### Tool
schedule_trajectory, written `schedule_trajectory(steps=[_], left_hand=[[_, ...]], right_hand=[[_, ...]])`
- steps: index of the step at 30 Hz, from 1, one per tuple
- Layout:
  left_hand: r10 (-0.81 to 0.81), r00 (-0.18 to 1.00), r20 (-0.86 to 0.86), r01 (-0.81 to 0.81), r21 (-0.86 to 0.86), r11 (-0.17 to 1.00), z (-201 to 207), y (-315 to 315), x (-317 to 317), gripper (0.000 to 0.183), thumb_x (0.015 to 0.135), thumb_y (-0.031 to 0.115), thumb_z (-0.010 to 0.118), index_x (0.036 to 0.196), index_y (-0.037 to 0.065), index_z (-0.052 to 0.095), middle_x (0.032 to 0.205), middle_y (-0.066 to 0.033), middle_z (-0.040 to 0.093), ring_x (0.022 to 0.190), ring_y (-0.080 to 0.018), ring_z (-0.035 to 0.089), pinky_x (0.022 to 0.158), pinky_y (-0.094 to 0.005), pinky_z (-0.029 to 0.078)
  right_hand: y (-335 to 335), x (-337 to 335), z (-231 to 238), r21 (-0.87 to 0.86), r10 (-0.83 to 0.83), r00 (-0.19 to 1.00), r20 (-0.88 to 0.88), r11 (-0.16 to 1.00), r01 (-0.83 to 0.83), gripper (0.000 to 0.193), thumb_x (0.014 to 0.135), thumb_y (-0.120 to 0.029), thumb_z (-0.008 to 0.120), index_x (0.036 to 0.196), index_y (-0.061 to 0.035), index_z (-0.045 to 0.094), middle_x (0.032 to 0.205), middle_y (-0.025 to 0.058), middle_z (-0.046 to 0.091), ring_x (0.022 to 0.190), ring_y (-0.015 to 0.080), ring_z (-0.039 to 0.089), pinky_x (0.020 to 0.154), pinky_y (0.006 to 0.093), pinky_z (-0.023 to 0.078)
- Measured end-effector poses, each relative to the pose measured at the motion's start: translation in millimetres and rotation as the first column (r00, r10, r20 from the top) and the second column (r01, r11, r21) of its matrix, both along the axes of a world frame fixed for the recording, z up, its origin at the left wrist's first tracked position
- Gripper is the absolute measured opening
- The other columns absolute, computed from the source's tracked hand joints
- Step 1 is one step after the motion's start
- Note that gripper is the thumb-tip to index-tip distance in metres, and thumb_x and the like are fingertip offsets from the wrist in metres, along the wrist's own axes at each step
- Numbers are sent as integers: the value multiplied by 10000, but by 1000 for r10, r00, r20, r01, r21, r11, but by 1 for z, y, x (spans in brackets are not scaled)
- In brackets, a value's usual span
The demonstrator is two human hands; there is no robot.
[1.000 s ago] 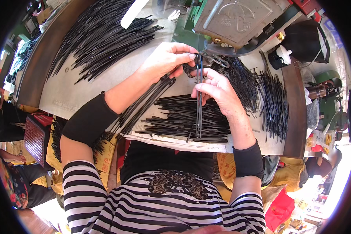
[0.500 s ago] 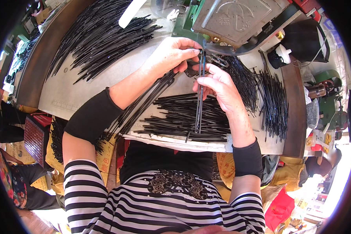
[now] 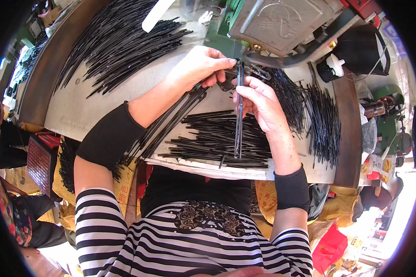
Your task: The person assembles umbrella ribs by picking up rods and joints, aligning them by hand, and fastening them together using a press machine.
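Observation:
A slim black umbrella rib (image 3: 239, 134), made of narrow strips side by side, hangs lengthwise toward me over the bench. My right hand (image 3: 259, 102) is closed on its upper part, between thumb and fingers. At its far end, beside the green machine (image 3: 219, 44), my left hand (image 3: 203, 67) is pinched with thumb and forefinger; those fingertips partly cover the end of the rib. Below the held rib lies a pile of similar black ribs (image 3: 208, 138). A longer bundle of ribs (image 3: 173, 113) slants under my left forearm.
A large heap of black ribs (image 3: 125, 46) covers the far left, with more ribs (image 3: 323, 120) at the right. The machine's grey metal cover (image 3: 282, 21) overhangs the far side. A black-and-white bottle (image 3: 333, 67) stands right. Raised brown edges (image 3: 346, 124) border the bench.
The strips of the held rib show closer together than before, and its lower end has shifted slightly right. Both hands stay nearly in place.

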State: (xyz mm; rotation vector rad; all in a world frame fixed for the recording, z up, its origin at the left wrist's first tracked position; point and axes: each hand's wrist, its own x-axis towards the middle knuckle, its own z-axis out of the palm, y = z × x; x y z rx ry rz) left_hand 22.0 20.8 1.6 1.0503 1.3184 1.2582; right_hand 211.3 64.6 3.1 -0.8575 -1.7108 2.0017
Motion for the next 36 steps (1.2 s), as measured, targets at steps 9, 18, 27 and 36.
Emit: schedule_trajectory(steps=[9, 18, 27, 36], left_hand=[[-76, 997, -29, 77, 9, 997, 3, -4, 0, 323, 849, 319, 612, 855, -4, 611, 605, -43, 580, 397, -63, 463, 364, -185, 327], [-193, 981, 28, 194, -28, 981, 8, -8, 3, 308, 884, 300, 553, 903, -1, 615, 685, -71, 615, 485, -118, 571, 425, -200, 429], [-229, 973, -11, 229, 3, 973, 6, -6, 1, 325, 904, 313, 515, 808, 18, 609, 646, -58, 602, 493, -120, 586, 424, -202, 426], [-217, 976, -28, 217, 19, 976, 5, -6, 2, 303, 901, 287, 515, 813, 12, 606, 630, -60, 596, 477, -123, 578, 418, -206, 421]], right_hand=[[-2, -3, -2, -18, -119, 993, -22, 993, 119, 218, 826, -196, 589, 978, -42, 559, 716, 20, 576, 525, 82, 538, 451, 199, 421], [0, -6, -1, -8, -88, 992, -90, 996, 88, 232, 830, -196, 602, 989, -35, 555, 732, 27, 578, 516, 79, 514, 449, 192, 386], [3, -8, 0, 9, -119, 988, -95, 993, 120, 220, 825, -181, 609, 973, -24, 567, 738, 43, 588, 501, 83, 508, 440, 186, 364], [3, -11, 1, 40, -112, 992, -52, 993, 114, 211, 823, -182, 606, 965, -29, 576, 730, 42, 593, 487, 84, 513, 426, 187, 358]])
